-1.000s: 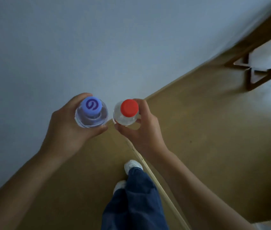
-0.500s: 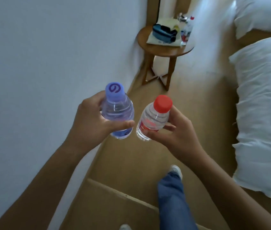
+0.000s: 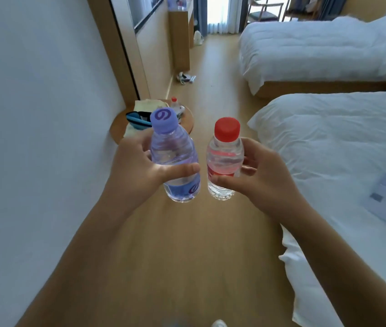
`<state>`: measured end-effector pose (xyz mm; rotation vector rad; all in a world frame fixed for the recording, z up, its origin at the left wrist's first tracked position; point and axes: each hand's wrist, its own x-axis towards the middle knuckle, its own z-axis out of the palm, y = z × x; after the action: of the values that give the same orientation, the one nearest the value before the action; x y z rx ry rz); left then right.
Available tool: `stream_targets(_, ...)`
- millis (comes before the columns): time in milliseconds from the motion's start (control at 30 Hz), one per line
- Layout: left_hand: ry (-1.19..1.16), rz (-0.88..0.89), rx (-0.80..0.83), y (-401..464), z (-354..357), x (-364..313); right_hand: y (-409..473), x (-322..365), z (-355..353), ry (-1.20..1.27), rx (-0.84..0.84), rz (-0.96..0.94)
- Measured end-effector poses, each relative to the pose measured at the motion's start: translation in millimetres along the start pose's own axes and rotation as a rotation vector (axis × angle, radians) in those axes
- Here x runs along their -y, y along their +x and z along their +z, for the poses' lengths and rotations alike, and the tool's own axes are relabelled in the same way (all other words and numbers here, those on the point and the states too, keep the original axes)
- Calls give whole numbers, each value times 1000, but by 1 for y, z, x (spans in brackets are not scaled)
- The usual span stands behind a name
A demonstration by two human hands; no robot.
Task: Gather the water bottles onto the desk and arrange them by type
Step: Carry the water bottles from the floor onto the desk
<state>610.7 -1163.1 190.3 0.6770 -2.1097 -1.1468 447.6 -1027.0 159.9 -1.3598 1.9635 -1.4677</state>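
Two bottles held upright, left hand (image 3: 137, 171) grips purple-capped bottle (image 3: 175, 159), right hand (image 3: 260, 178) grips red-capped bottle (image 3: 225, 161), fingers partly hidden.

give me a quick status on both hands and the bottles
Left hand grips purple-cap bottle, right hand grips red-cap bottle. Both upright, in the air over the floor. Round side table ahead by the wall.

path: bare floor (image 3: 213, 95) ahead | left — round table (image 3: 188, 121) | right — bed (image 3: 328, 142)

No readable words; purple-capped bottle (image 3: 175, 159) bears swirl logo (cap and label).
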Motion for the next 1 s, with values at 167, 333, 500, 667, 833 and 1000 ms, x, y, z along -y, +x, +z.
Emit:
stream_targets(167, -51, 40, 14, 122, 43, 4, 99, -39, -50, 9, -73, 27)
stream_targets(333, -138, 66, 59, 261, 79, 33, 221, -88, -80, 14, -145, 22)
stream_targets(500, -178, 77, 119, 414, 102, 59, 360, -120, -111, 40, -196, 27)
stream_targets(667, -145, 85, 133, 560, 126, 71, 488, -153, -148, 60, -211, 18)
stream_targets(833, -175, 45, 126, 695, 172, 98, 606, -216, -194, 91, -217, 40)
stream_targets(1000, -204, 13, 105, 833, 231, 125, 736, -289, -256, 103, -199, 47)
